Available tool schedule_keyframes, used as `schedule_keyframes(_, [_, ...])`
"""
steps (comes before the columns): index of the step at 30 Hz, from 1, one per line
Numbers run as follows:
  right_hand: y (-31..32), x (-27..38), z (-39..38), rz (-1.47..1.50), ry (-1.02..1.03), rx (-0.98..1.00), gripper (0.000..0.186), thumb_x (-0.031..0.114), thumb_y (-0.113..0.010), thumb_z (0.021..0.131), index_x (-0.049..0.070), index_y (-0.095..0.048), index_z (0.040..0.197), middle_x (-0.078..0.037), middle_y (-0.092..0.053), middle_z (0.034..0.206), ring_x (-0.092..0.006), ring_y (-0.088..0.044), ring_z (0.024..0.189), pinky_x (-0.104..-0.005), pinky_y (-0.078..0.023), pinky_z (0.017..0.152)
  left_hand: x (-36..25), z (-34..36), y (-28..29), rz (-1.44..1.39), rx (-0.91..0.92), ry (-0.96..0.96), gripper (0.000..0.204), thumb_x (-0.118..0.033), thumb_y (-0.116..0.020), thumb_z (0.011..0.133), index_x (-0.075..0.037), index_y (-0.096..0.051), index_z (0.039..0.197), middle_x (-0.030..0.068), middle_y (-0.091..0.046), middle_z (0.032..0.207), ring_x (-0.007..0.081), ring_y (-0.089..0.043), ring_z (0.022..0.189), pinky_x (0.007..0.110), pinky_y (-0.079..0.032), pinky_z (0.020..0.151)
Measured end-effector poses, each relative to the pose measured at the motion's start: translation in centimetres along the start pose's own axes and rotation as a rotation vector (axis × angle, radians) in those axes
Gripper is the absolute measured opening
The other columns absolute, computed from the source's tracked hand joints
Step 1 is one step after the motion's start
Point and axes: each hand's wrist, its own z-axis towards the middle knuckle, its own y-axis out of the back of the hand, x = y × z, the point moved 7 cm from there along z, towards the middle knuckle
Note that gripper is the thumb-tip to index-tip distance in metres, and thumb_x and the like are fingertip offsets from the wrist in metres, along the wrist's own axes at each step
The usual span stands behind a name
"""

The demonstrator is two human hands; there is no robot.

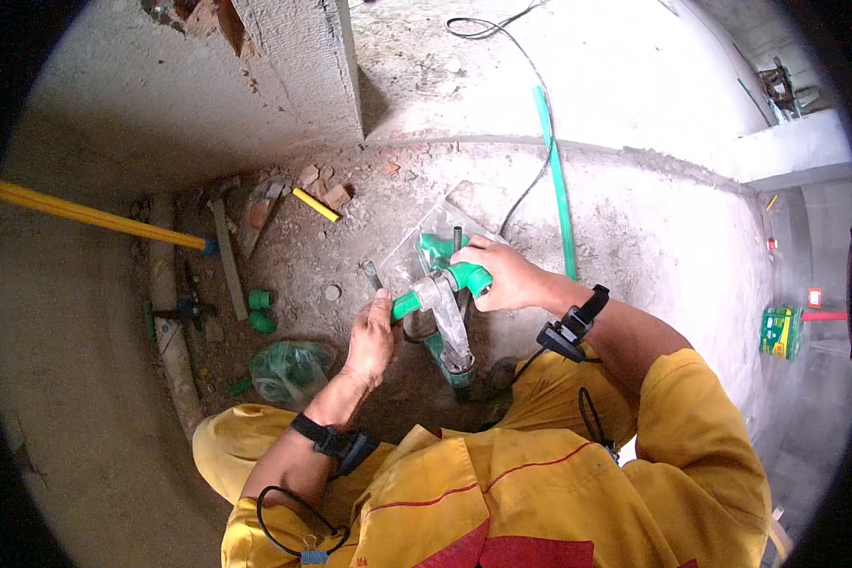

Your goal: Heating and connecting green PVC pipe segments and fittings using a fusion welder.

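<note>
- On my far right hangs or stands a green-and-yellow printed package (781, 332), with a red-and-white tag (813, 298) above it; the print is too small for me to make out.
- My left hand (369, 336) has its fingers closed around a short green pipe piece (406, 306); my right hand (506, 275) grips a green elbow fitting (470, 276).
- Between both, I see a silver-plated tool (450, 327), its green lower end down near my knees.
- Clear plastic sheeting (412, 237) lies just beyond the hands.
- To my left are loose green fittings (260, 310), a plastic bag (292, 371), a short yellow tube (315, 204) and broken rubble (327, 185).
- A long yellow pole (95, 216) juts in from the left edge.
- Ahead, a black cable (521, 47) crosses a long green pipe (560, 189).
- A rough concrete wall (293, 76) bounds the upper left, its corner ending ahead of me; pale surface stretches right of the green pipe, while my bent knees crowd the near side.
</note>
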Motion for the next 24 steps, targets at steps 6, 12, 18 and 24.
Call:
schedule_keyframes(6, [0.0,0.2,0.1,-0.032,-0.013,-0.004,0.061,0.01,-0.073,0.058,0.008,-0.056,0.116,-0.017,-0.055,0.106,-0.037,-0.058,0.095,-0.0414,-0.049,0.081,-1.3,-0.1,0.4,0.316,-0.052,-0.195,0.044,-0.045,-0.041,0.099,-0.005,-0.055,0.086,0.002,-0.048,0.062,0.0117,-0.044,0.051,0.028,-0.033,0.044])
schedule_keyframes(12, [0.6,1.1,0.0,-0.018,0.032,0.018,0.055,0.012,-0.069,0.062,0.008,-0.055,0.115,-0.018,-0.056,0.101,-0.0362,-0.057,0.097,-0.0406,-0.049,0.082,-2.3,-1.3,1.0,0.243,0.18,0.023,0.033,-0.035,-0.054,0.097,-0.003,-0.057,0.107,-0.0037,-0.045,0.068,0.0078,-0.038,0.056,0.024,-0.033,0.052])
schedule_keyframes(18, [0.0,0.8,0.1,-0.045,0.003,0.057,0.05,0.009,-0.07,0.067,0.007,-0.053,0.115,-0.017,-0.057,0.102,-0.0382,-0.058,0.095,-0.0432,-0.048,0.08,-4.3,-1.5,1.2,0.481,0.219,-0.17,0.035,-0.038,-0.056,0.096,-0.004,-0.057,0.104,-0.0061,-0.04,0.068,0.0065,-0.036,0.059,0.023,-0.032,0.052])
schedule_keyframes(24, [-0.5,0.7,0.1,0.006,0.053,0.007,0.038,-0.002,-0.066,0.065,0.005,-0.054,0.1,-0.018,-0.056,0.097,-0.0387,-0.057,0.092,-0.0466,-0.046,0.076,-3.7,-2.2,0.7,0.505,0.189,-0.319,0.035,-0.041,-0.054,0.096,-0.007,-0.048,0.1,-0.0046,-0.043,0.067,0.0063,-0.038,0.056,0.023,-0.032,0.05])
